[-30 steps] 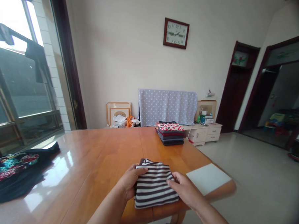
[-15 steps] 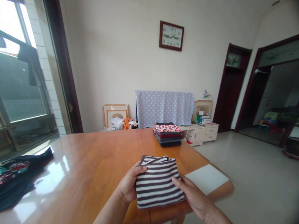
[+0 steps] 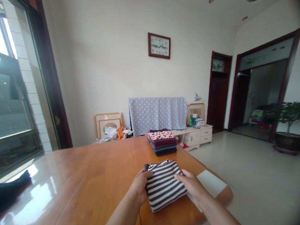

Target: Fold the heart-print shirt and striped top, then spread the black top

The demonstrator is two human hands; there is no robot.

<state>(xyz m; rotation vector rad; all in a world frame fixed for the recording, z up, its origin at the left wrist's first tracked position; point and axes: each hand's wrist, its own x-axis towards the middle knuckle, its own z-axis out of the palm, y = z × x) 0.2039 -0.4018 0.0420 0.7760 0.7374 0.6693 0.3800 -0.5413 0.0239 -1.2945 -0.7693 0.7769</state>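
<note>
A folded garment with dark and white stripes (image 3: 165, 186) is held up over the near part of the table, tilted a little. My left hand (image 3: 141, 185) grips its left edge, thumb on top and fingers underneath. On its right edge my right hand (image 3: 190, 183) is closed the same way. Beyond it stands a stack of folded clothes (image 3: 163, 143), with a red-and-white patterned piece near the top and dark pieces below. A white sheet (image 3: 212, 182) lies at the table's right corner, partly hidden by my right hand and forearm.
The glossy wooden table (image 3: 93, 171) reaches to the left, where a dark garment (image 3: 12, 188) lies at the edge of view. Behind the table are a low white cabinet (image 3: 205, 135) and a polka-dot cloth (image 3: 157, 115). A potted plant (image 3: 288, 133) stands on the floor at right.
The striped garment has moved slightly right and away from me, and is now turned askew, with both hands still on it. The view has swung right, so the dark garment is mostly out of frame.
</note>
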